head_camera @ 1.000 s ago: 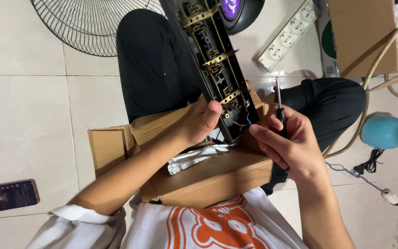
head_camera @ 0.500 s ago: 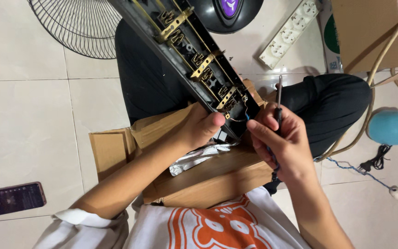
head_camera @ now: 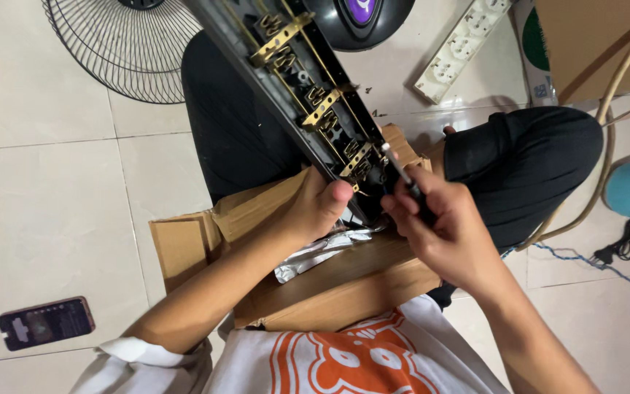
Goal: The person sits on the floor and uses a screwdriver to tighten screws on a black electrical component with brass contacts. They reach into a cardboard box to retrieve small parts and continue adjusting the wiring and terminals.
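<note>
My left hand (head_camera: 322,208) grips the near end of the long black plastic power strip housing with exposed brass contact strips (head_camera: 297,80), propped over the brown cardboard box (head_camera: 344,284) on my lap. My right hand (head_camera: 439,233) is closed around a slim black-handled screwdriver (head_camera: 402,175), its tip at the lowest contacts. I judge it best to brace the housing firmly and keep the tip square. Its long axis runs from my hands up and leftward, away from me.

The opened black power strip (head_camera: 308,95) is running off the top edge. The left hand (head_camera: 319,208) is hiding its lower end, and the right hand (head_camera: 439,230) is covering most of the screwdriver (head_camera: 401,175). The fan grille (head_camera: 122,47) is being cropped above.
</note>
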